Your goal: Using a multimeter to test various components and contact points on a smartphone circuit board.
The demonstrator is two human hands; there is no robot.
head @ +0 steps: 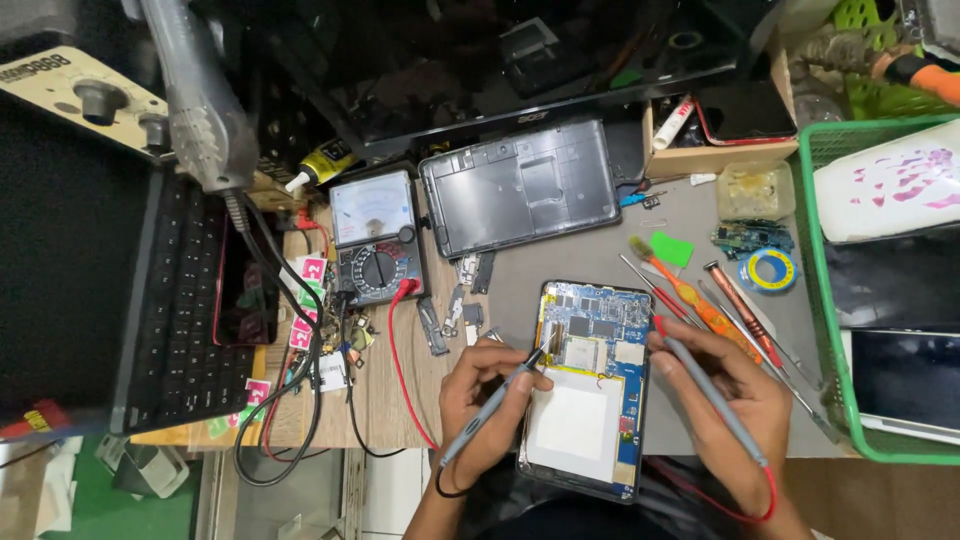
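While both hands work over it, the opened tablet with its blue circuit board and white battery pack (590,385) lies flat on the grey desk (560,260), close to the near edge, its back cover off. The left hand (488,400) has its grip closed round a slim grey probe with a black lead (495,400), held like a pen, and the probe tip rests on the board near a silver square chip at the tablet's upper left. The right hand (728,400) has its grip closed round a matching grey probe with a red lead (712,395), whose red-collared tip sits at the tablet's upper right edge. The red lead loops under the right wrist.

Beyond the tablet lies the removed grey plastic back cover (520,185), inner side up. Left of that stands an analogue multimeter with a white dial face and black rotary selector (375,235), with a red wire plugged into its lower right corner. Small metal shields and brackets (450,310) lie scattered between the meter and the tablet. To the right of the tablet lie an orange-handled brush (685,290), a copper-coloured screwdriver (740,310), a green plastic pick (671,248) and a roll of yellow tape on a blue ring (768,270). A green plastic basket (825,300) stands at the right edge, and a black keyboard (180,310) lies at the left.
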